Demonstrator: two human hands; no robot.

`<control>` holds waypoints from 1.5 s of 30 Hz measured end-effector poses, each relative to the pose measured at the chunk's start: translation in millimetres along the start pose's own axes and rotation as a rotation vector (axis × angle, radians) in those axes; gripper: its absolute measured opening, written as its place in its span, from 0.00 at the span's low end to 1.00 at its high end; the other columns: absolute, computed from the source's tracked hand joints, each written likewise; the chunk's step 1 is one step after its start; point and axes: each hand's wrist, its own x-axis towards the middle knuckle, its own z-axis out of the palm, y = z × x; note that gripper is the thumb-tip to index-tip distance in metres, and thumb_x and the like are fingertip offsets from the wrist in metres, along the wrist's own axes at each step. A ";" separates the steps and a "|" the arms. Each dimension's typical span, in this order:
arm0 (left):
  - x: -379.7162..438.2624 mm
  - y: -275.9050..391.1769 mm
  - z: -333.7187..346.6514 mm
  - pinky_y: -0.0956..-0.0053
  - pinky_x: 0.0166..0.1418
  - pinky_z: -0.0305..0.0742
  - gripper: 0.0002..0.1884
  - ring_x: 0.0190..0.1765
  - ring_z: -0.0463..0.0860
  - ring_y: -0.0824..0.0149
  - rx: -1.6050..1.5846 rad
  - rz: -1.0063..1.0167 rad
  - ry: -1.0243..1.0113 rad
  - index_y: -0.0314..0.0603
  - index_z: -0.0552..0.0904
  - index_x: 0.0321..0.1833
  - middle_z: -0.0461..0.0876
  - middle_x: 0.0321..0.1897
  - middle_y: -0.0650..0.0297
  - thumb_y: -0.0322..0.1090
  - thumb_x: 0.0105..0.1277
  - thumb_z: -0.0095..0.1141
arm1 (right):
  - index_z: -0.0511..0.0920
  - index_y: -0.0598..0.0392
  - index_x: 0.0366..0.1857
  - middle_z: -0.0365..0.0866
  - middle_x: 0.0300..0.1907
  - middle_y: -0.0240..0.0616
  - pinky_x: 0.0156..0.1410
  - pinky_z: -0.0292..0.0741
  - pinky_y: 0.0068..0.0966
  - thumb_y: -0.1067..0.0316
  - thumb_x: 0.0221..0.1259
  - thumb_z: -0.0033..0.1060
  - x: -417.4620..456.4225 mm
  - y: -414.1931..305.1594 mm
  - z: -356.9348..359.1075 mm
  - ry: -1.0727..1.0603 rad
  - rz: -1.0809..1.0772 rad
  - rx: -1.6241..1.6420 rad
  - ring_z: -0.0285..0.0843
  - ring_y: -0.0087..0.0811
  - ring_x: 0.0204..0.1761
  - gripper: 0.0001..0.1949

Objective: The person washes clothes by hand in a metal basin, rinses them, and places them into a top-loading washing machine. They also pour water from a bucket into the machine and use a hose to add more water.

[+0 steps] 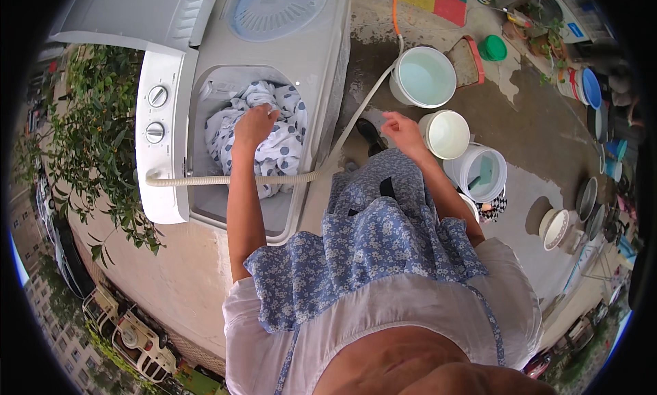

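Note:
A white twin-tub washing machine (167, 189) stands to the left with its lid raised. White cloth with blue-grey dots (282, 143) lies bunched in its open tub. My left hand (255, 125) is on the cloth, its fingers bent down against the folds; whether they grip it is hidden by the back of the hand. A ribbed beige hose (277, 180) crosses over the tub beneath or beside my left forearm. My right hand (403, 132) hovers near a white bucket (447, 134), fingers partly curled, holding nothing.
A larger bucket of water (426, 77) stands at the front beside a dustpan (463, 61) and a green pail (493, 48). Another water-filled bucket (477, 173) is close on my right. Wet concrete (513, 112) surrounds them. A leafy shrub (102, 148) grows behind the control panel.

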 end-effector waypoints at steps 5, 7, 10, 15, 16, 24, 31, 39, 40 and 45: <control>-107.3 90.7 -31.0 0.56 0.55 0.77 0.16 0.55 0.82 0.47 -0.134 0.254 0.134 0.40 0.82 0.56 0.84 0.51 0.53 0.40 0.70 0.59 | 0.80 0.55 0.56 0.88 0.40 0.43 0.51 0.79 0.33 0.62 0.61 0.64 -61.5 73.3 40.0 -0.035 0.196 0.136 0.86 0.39 0.43 0.20; -117.1 104.0 -20.4 0.57 0.59 0.76 0.16 0.58 0.80 0.47 -0.079 0.300 0.236 0.39 0.81 0.57 0.83 0.54 0.52 0.38 0.70 0.59 | 0.80 0.55 0.55 0.87 0.40 0.44 0.51 0.79 0.35 0.62 0.60 0.63 -80.2 76.4 40.7 0.011 0.127 -0.023 0.86 0.42 0.43 0.19; -115.9 127.2 -7.2 0.57 0.66 0.72 0.14 0.64 0.76 0.46 -0.032 0.405 0.401 0.35 0.82 0.55 0.80 0.58 0.50 0.32 0.69 0.59 | 0.80 0.55 0.54 0.87 0.40 0.45 0.51 0.79 0.36 0.62 0.60 0.62 -104.2 98.9 38.5 0.096 0.086 -0.068 0.85 0.45 0.44 0.19; -112.4 191.3 16.7 0.58 0.66 0.73 0.12 0.64 0.76 0.48 -0.182 0.526 0.389 0.34 0.83 0.52 0.80 0.58 0.50 0.26 0.67 0.58 | 0.81 0.56 0.54 0.87 0.38 0.45 0.51 0.80 0.36 0.62 0.59 0.64 -141.1 170.0 18.9 0.266 0.224 0.100 0.86 0.45 0.44 0.19; -108.7 202.4 25.6 0.59 0.65 0.73 0.12 0.64 0.76 0.49 -0.188 0.553 0.373 0.34 0.83 0.52 0.80 0.58 0.51 0.26 0.67 0.58 | 0.81 0.56 0.53 0.87 0.38 0.46 0.51 0.80 0.36 0.62 0.58 0.64 -148.3 187.3 12.1 0.313 0.263 0.138 0.86 0.46 0.44 0.19; -55.6 295.2 146.5 0.59 0.58 0.77 0.09 0.55 0.80 0.51 -0.149 0.603 0.086 0.37 0.83 0.49 0.83 0.51 0.55 0.26 0.67 0.57 | 0.81 0.57 0.51 0.87 0.37 0.48 0.51 0.80 0.37 0.64 0.56 0.66 -173.7 297.9 -52.5 0.400 0.371 0.162 0.86 0.47 0.44 0.18; -1.2 349.2 337.0 0.63 0.52 0.80 0.09 0.48 0.85 0.52 -0.395 0.339 -0.170 0.38 0.84 0.47 0.86 0.44 0.52 0.28 0.65 0.59 | 0.80 0.60 0.53 0.87 0.32 0.46 0.45 0.80 0.29 0.69 0.59 0.64 -155.4 399.0 -113.3 0.380 0.392 0.176 0.87 0.38 0.37 0.18; 45.8 384.4 508.8 0.67 0.54 0.81 0.13 0.49 0.87 0.56 -0.523 0.045 -0.382 0.37 0.85 0.50 0.88 0.44 0.53 0.34 0.65 0.59 | 0.81 0.60 0.52 0.88 0.35 0.46 0.49 0.80 0.34 0.66 0.60 0.61 -107.1 538.7 -161.4 0.383 0.534 -0.020 0.88 0.40 0.38 0.17; 55.7 383.5 531.6 0.66 0.55 0.80 0.15 0.49 0.87 0.56 -0.489 0.040 -0.389 0.37 0.84 0.51 0.88 0.44 0.53 0.36 0.64 0.59 | 0.81 0.59 0.52 0.88 0.39 0.47 0.50 0.80 0.35 0.67 0.59 0.62 -93.9 554.0 -161.1 0.402 0.516 -0.042 0.87 0.43 0.40 0.17; 91.6 395.5 620.9 0.60 0.61 0.77 0.27 0.54 0.85 0.51 -0.412 -0.128 -0.412 0.35 0.76 0.64 0.86 0.49 0.49 0.40 0.63 0.60 | 0.72 0.57 0.64 0.76 0.60 0.50 0.68 0.71 0.39 0.69 0.57 0.65 -1.3 604.6 -178.7 0.422 0.417 -0.356 0.74 0.50 0.63 0.27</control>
